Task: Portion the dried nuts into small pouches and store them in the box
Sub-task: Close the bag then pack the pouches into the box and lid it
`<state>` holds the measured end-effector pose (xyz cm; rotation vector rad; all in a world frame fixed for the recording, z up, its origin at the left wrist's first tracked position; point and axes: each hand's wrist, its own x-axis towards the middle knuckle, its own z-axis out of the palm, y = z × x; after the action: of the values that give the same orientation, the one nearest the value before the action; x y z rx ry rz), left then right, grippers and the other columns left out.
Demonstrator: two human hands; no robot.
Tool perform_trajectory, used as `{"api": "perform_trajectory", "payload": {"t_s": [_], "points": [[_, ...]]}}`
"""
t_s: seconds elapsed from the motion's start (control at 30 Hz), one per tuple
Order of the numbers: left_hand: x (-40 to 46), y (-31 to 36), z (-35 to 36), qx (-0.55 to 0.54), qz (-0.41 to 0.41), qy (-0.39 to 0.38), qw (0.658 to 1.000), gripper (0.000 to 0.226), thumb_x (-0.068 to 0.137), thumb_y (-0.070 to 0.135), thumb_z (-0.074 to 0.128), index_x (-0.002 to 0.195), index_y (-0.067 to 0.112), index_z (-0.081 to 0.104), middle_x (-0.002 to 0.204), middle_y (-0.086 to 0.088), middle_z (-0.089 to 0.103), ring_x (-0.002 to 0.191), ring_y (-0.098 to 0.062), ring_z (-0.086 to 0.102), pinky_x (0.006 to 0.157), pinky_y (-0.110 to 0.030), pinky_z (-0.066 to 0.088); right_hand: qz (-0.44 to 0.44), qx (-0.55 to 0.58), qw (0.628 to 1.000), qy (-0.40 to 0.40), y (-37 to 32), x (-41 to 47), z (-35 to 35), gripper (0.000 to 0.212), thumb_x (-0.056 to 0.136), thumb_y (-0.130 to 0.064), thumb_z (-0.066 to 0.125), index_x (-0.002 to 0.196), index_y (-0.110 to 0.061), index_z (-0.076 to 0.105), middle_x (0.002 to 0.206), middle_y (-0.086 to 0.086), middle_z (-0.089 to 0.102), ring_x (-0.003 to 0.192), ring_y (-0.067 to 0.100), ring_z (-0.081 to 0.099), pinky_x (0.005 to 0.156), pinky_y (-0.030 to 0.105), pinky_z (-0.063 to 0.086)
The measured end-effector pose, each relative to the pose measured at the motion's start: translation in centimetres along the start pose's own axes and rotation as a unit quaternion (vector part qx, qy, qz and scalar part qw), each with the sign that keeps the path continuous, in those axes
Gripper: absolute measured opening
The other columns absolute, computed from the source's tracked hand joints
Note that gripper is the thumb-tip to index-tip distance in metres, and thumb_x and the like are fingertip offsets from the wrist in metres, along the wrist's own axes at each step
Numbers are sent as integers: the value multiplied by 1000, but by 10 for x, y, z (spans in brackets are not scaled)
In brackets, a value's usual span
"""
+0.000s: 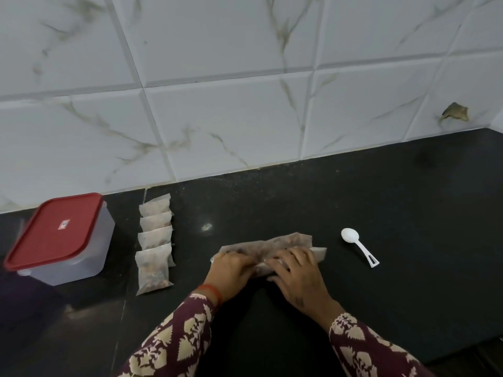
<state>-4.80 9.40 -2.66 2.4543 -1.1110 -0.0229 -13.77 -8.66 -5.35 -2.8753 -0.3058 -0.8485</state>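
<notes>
Two hands, left hand and right hand, press curled fingers on the big bag of nuts on the table. If they squeeze too hard, nuts could spill out. Four pouches wait by the shut box.

Wearing long maroon sleeves, left sleeve and right sleeve alike, printed all over with cream leaf-shaped motifs. Carrying a red-orange thread band around the left wrist. Showing a small dark mark on the back of the right hand.
</notes>
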Motion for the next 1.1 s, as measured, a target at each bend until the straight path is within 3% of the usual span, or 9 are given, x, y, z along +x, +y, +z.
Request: {"api": "perform_trajectory", "payload": {"t_s": [0.07, 0.23, 0.4, 0.53, 0.63, 0.73, 0.83, 1.0, 1.1], "points": [[2, -3, 0, -40, -59, -56, 996, 24, 89, 38, 59, 101, 20, 71, 94, 3, 68, 83, -6, 58, 83, -23, 47, -18, 9, 1000, -15, 4, 6, 4, 18, 84, -30, 53, 97, -26, 66, 95, -8, 65, 87, 11, 56, 83, 28, 41], [-13, 4, 11, 160, 34, 114, 980, 33, 73, 52, 47, 90, 30, 67, 92, 9, 64, 83, -12, 60, 82, -30, 35, 34, 133, 990, -35, 8, 17, 1, 22, 88, -29, 48, 80, -20, 67, 80, -6, 67, 74, 6, 59, 68, 29, 52], [-13, 1, 11, 123, 17, 93, 988, 25, 79, 35, 47, 79, 32, 72, 73, 15, 68, 71, -10, 64, 78, -25, 35, 1, 40, 999, -3, 5, 5, 1, 27, 83, -41, 54, 101, -24, 65, 101, -4, 64, 92, 12, 57, 86, 30, 47], [-1, -13, 0, -23, -13, 14, 1000, 25, 79, 37, 51, 92, 32, 71, 90, 13, 73, 85, -7, 67, 83, -31, 52, -46, 0, 999, -6, 17, 6, 7, 23, 83, -35, 53, 101, -26, 64, 109, -6, 59, 97, 15, 52, 88, 33, 41], [-4, -5, 0, 63, 18, 55, 996, 30, 78, 40, 53, 100, 27, 69, 92, 7, 68, 80, -14, 63, 76, -35, 55, -40, 32, 998, -31, 22, 15, 5, 19, 84, -30, 52, 98, -27, 65, 101, -10, 65, 92, 11, 56, 83, 31, 46], [-13, -3, 14, 151, 82, 87, 981, 43, 66, 37, 74, 107, 27, 64, 102, 5, 64, 90, -14, 61, 86, -31, 47, -20, 75, 994, -78, 24, 19, 1, 23, 85, -33, 49, 99, -29, 67, 99, -13, 68, 92, 8, 62, 84, 31, 51], [-11, -16, 19, 108, 97, 109, 983, 24, 78, 29, 59, 99, 25, 70, 96, 6, 67, 88, -15, 64, 89, -30, 39, 2, 118, 985, -125, 25, 24, -5, 25, 86, -35, 48, 94, -29, 70, 98, -12, 70, 94, 7, 63, 88, 29, 49], [10, -25, -9, 5, 64, -36, 997, 31, 87, 33, 47, 99, 23, 73, 93, 4, 72, 85, -12, 67, 84, -34, 51, 39, 186, 954, -231, 33, 47, -15, 18, 92, -31, 55, 99, -26, 70, 97, -9, 70, 89, 5, 60, 79, 19, 41], [30, -33, -25, -52, -4, -133, 990, 24, 93, 25, 56, 111, 20, 70, 107, 2, 70, 94, -6, 62, 86, -12, 43, 83, 220, 939, -251, 42, 62, -15, 12, 88, -34, 60, 96, -29, 69, 86, -11, 68, 77, 1, 59, 68, 17, 41]]}}
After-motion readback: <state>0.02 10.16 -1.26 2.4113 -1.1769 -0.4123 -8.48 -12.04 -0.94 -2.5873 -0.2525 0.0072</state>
